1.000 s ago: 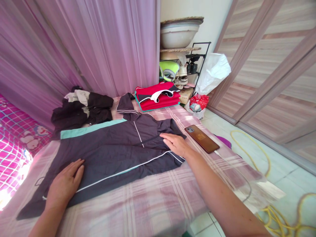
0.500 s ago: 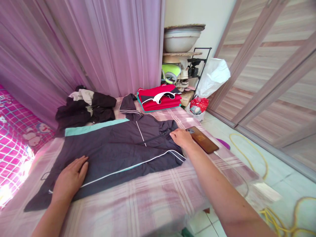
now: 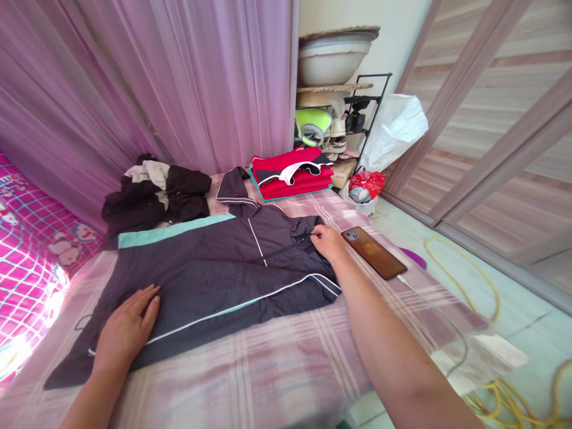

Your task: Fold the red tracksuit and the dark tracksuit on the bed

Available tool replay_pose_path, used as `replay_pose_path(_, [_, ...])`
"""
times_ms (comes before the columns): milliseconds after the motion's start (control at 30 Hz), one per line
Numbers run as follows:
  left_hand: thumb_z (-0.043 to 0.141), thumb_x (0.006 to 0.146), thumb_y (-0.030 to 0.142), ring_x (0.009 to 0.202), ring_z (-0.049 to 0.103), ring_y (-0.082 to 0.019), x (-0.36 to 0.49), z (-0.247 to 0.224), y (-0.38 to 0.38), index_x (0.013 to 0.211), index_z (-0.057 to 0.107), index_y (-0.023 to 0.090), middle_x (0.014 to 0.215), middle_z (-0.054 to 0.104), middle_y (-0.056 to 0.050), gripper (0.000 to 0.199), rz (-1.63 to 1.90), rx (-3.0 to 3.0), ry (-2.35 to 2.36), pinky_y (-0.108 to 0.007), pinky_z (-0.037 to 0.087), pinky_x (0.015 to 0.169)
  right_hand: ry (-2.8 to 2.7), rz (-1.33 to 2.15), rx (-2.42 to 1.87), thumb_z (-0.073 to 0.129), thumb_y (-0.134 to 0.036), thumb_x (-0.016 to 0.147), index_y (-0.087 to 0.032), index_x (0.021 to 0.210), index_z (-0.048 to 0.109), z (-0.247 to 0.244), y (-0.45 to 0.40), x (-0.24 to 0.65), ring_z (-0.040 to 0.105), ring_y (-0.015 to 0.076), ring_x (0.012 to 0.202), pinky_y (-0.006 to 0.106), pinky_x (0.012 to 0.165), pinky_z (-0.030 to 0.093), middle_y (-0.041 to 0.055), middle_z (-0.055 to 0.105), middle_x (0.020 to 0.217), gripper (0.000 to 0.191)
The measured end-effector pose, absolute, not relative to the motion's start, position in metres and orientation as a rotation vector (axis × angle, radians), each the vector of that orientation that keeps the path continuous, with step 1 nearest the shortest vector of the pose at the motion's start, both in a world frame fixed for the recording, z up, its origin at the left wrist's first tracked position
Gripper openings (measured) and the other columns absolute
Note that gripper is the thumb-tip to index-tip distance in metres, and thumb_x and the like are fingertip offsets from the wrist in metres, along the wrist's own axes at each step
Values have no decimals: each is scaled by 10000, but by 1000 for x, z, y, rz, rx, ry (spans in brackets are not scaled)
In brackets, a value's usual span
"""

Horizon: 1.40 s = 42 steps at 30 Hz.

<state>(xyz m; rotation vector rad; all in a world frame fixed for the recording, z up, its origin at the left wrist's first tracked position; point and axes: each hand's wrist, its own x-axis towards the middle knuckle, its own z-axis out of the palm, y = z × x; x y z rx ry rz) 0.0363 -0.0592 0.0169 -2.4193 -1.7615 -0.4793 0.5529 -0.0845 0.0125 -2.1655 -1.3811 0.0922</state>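
Note:
A dark grey jacket point(image 3: 201, 262) with white piping and a mint-green hem lies spread on the bed, one sleeve stretched along the near side. My left hand point(image 3: 129, 319) rests flat on the jacket near its lower end, fingers extended. At the collar end, my right hand point(image 3: 328, 241) has thumb and fingers pinched together on the jacket, at the top of its black zipper point(image 3: 298, 241). Whether the fingertips hold the zipper pull or the cloth beside it is hard to see. Just right of that hand lies a brown-backed phone point(image 3: 374, 253) with a white cable plugged in.
Folded red clothes point(image 3: 292, 173) are stacked behind the jacket. A crumpled black-and-white garment point(image 3: 156, 190) lies by the purple curtain point(image 3: 201, 77). Past the bed's right edge are a shoe rack point(image 3: 375, 110), plastic bags point(image 3: 369, 187) and a yellow cord point(image 3: 494, 292) on the floor.
The view has shifted slightly. My right hand stays at the collar end, its fingers drawn more tightly into a pinch by the zipper. My left hand has kept its place on the jacket.

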Motion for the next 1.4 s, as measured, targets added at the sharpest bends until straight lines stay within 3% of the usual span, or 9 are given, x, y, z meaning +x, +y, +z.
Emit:
replay_pose_path(167, [371,886,503,1171,640,-279,34,15,-57,1180,696,176,1240,705,-95,547,-489,-2427,-1745,-410,465,1083,-1319,174,-1926,578,-171,781,-261,942,660,6,-82,555,695,194,861,323,787,522,4,755,932,203])
replay_pose_path(400, [351,884,523,1184,634,-288,36,18,-59,1184,695,149,1244,699,-121,590,-473,-2426,-1770,-411,456,1091,-1332,189,-1820,591,-326,822,-226,947,616,13,-82,550,660,201,786,340,750,505,48,728,934,162])
replay_pose_path(700, [391,882,489,1159,649,-262,37,18,-60,1155,711,194,1232,711,-84,514,-501,-2406,-1755,-384,466,1077,-1274,175,-1836,546,-332,848,-229,932,640,12,-76,555,663,217,801,347,762,505,46,730,882,163])
replay_pose_path(933, [407,882,475,1155,651,-264,38,20,-61,1149,714,206,1240,707,-76,487,-512,-2418,-1753,-388,482,1060,-1297,113,-1870,591,-254,791,-219,1140,602,11,-82,559,675,229,785,376,800,503,18,719,783,350])
replay_pose_path(1133, [344,887,525,1191,631,-273,40,20,-61,1169,705,145,1250,697,-119,595,-493,-2425,-1784,-399,453,1093,-1435,20,-1916,640,-204,716,-191,1283,532,4,-84,561,655,302,985,473,923,486,100,722,1032,577])
replay_pose_path(1233, [346,886,536,1190,633,-269,39,20,-61,1173,704,141,1247,699,-120,605,-488,-2428,-1779,-390,448,1097,-1424,-83,-1846,581,-196,760,-176,1311,527,9,-86,563,626,308,1091,484,979,470,139,683,1187,554])
replay_pose_path(1400, [364,890,527,1180,640,-256,38,19,-60,1165,709,161,1240,705,-103,572,-483,-2424,-1755,-366,453,1093,-1615,-340,-1773,447,-312,935,-191,1406,493,31,-92,547,382,300,1405,515,1150,283,145,469,1499,489])
